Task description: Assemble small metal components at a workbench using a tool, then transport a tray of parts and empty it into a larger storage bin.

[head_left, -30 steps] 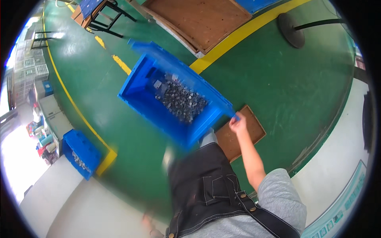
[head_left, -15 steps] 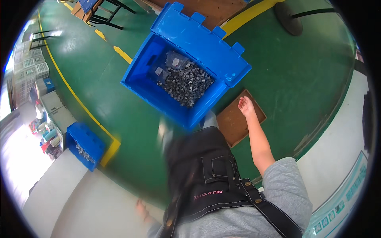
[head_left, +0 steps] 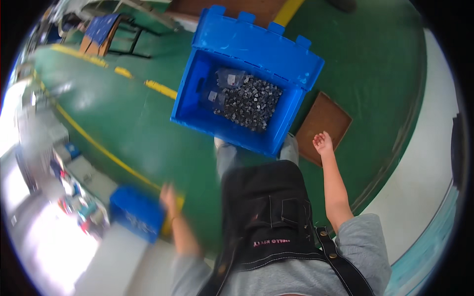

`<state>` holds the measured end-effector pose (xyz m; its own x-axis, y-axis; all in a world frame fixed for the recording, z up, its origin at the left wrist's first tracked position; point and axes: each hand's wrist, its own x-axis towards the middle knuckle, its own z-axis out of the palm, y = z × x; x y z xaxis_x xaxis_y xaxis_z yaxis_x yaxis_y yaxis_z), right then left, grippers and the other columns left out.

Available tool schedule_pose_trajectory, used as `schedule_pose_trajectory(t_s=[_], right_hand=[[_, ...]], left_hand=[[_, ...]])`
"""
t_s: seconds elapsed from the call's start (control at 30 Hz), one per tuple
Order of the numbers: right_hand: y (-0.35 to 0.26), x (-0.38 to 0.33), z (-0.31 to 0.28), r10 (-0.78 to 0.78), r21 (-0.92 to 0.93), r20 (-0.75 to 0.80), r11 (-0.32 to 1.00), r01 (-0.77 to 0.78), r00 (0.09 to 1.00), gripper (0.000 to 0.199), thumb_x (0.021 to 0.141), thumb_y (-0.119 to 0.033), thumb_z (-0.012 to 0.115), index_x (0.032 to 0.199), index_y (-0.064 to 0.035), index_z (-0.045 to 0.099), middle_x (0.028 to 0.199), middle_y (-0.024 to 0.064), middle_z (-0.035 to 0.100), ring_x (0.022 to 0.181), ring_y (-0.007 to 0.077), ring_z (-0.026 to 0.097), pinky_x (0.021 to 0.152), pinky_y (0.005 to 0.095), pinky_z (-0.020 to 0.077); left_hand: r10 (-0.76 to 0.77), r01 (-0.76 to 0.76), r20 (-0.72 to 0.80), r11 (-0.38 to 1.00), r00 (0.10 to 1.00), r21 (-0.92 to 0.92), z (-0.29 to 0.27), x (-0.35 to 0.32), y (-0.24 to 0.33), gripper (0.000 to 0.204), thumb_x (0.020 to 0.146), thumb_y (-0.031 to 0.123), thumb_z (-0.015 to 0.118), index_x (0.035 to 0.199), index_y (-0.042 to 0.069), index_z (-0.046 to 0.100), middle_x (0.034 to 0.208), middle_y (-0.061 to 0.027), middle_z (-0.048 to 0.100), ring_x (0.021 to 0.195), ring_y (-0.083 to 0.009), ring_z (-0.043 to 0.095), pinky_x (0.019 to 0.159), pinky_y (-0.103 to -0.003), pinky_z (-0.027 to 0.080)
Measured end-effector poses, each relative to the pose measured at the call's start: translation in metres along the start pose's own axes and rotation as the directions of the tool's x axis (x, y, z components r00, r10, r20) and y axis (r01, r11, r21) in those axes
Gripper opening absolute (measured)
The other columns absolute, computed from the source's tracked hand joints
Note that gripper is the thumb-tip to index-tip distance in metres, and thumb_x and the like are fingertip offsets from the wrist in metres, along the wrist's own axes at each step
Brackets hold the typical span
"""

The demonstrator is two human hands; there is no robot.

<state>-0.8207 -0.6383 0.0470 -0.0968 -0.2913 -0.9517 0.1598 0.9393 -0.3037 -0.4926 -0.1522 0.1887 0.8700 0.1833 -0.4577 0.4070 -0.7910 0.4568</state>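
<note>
Green floor (head_left: 385, 89); open, 4-tabbed blue bin (head_left: 290, 111) holds grey pieces (head_left: 252, 102).

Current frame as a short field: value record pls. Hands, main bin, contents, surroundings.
left hand: motion-blurred, grip unclear, appears beside the second blue bin at lower left
right hand: open, nothing seen in it, in view over the brown tray
main bin: blue, in front of the person, lid flap folded open on the far side
contents: small grey pieces, clear bags with white labels
floor: green, yellow lines
</note>
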Motion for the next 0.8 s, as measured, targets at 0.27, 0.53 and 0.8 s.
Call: schedule_pose_trajectory(t_s=[0.27,0.53,0.8], right_hand=[[0.210,0.005,0.018,0.160,0.027,-0.224,0.987,-0.159,0.961,0.067,0.066,-0.031,0.061,0.115,-0.0031,0.026,0.100,0.0151,0.039,0.082,0.0253,0.048,0.068,0.0387,0.0438],[0.278,0.023,0.063,0.289,0.303,-0.175,0.925,-0.228,0.941,0.095,0.057,-0.032,0.069,0.124,-0.0011,0.009,0.122,0.0182,0.021,0.106,0.0318,0.032,0.083,0.0461,0.0335],[0.316,0.060,0.089,0.261,0.501,-0.172,0.854,-0.144,0.950,0.046,0.059,-0.015,0.064,0.099,-0.0040,0.042,0.102,0.0145,0.040,0.090,0.0294,0.042,0.080,0.0456,0.0350]], left_hand=[[-0.023,0.038,0.398,0.999,0.917,-0.031,0.182,0.131,0.011,0.059,0.064,0.025,0.062,0.112,0.002,0.038,0.108,-0.0089,0.045,0.095,-0.0209,0.044,0.076,-0.032,0.036],[-0.290,0.337,0.465,0.941,0.837,-0.019,0.269,0.144,0.028,0.065,0.062,0.028,0.066,0.110,-0.001,0.033,0.114,-0.0151,0.037,0.098,-0.0287,0.041,0.076,-0.045,0.035],[-0.254,0.462,0.464,0.783,0.848,-0.417,0.298,0.167,0.003,0.027,0.064,0.005,0.058,0.086,-0.005,0.046,0.083,-0.0141,0.051,0.072,-0.0284,0.052,0.059,-0.041,0.046]])
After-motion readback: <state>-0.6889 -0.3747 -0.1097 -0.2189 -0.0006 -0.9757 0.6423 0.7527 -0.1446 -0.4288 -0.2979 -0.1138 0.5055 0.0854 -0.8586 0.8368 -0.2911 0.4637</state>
